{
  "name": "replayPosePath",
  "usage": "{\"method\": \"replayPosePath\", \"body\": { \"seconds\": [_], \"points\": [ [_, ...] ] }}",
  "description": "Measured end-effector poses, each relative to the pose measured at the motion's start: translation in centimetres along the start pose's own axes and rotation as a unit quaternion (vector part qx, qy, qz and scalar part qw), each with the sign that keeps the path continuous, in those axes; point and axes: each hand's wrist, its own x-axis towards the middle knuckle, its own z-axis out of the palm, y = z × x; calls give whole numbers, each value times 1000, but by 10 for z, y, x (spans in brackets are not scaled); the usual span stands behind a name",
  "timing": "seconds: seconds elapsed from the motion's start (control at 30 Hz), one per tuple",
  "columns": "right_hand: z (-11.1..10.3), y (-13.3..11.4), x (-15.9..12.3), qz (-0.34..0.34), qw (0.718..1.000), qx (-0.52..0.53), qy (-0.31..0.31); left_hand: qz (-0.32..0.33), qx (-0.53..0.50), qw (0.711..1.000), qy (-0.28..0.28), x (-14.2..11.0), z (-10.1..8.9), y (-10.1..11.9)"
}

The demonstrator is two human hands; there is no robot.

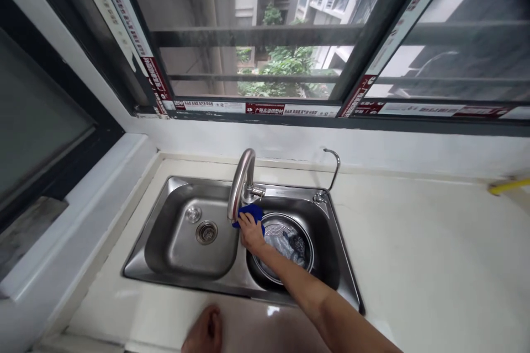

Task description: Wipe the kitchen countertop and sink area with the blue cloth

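Blue cloth (249, 215) sits bunched in the right hand (251, 233), its grip clamped on it against the base of the steel faucet (241, 185); pressing the cloth flat suits that curve; left hand (202, 332) hangs low by the tabletop (414, 242) edge, its grip impossible to tell.

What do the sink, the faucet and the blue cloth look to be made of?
The sink looks like brushed stainless steel, from its satin grey sheen. The faucet looks like polished chrome-plated metal, with bright highlights. The blue cloth in the right hand seems soft fabric: it bunches.
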Motion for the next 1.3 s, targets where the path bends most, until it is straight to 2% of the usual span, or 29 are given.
{"method": "replayPosePath", "body": {
  "seconds": [0.1,0.23,0.37,0.53,0.7,0.87,1.0,1.13,1.3],
  "points": [
    [-5,-12,-19,-42,999,5,-28,13,17,1000,-7,3,1,-3],
    [-1,-28,-54,-92,994,18,-62,38,39,999,-4,5,-5,3],
    [4,-37,-82,-106,990,44,-75,73,46,996,23,3,-11,11],
    [9,-42,-102,-114,988,78,-73,95,38,994,37,2,-13,11],
    [10,-32,-133,-147,982,87,-75,71,33,997,5,3,-16,14],
    [5,-18,-157,-132,986,77,-67,60,27,998,-24,3,-23,21],
    [0,-10,-172,-135,987,75,-36,58,32,997,-35,4,-24,23],
    [-17,1,-193,-138,988,61,-11,51,50,997,-31,7,-27,26],
    [-39,19,-235,-127,991,29,18,43,62,995,-61,11,-31,31]
  ]
}}
